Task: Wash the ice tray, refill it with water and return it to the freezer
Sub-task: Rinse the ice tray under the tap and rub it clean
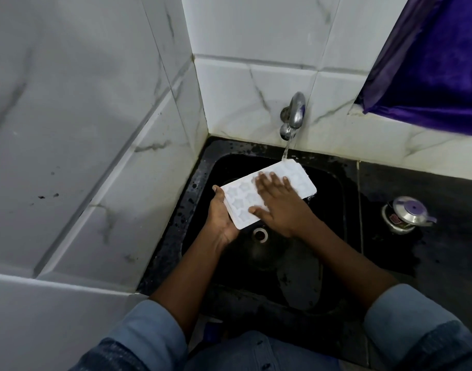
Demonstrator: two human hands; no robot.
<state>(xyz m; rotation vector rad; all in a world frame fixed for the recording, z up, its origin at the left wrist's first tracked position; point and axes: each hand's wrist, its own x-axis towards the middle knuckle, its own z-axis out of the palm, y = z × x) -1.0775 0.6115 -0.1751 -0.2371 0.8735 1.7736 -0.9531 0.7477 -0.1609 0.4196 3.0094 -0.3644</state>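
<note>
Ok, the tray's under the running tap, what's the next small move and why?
Probably rub the flat right hand over the near star-shaped cavities of the white plastic ice tray, since water from the metal wall tap lands only on its far end while the left hand grips the near edge.

txt/nos: none legible | red label (pixel 394 218) on steel pot (pixel 407 208): too blurred to read

my feed is dim and soft, with flat light on the white wall tiles (pixel 82 116) and the black sink (pixel 200 188) swallowing nearly all detail. the right hand (pixel 277 207) looks slightly smeared, and tile lines bow toward the edges.
</note>
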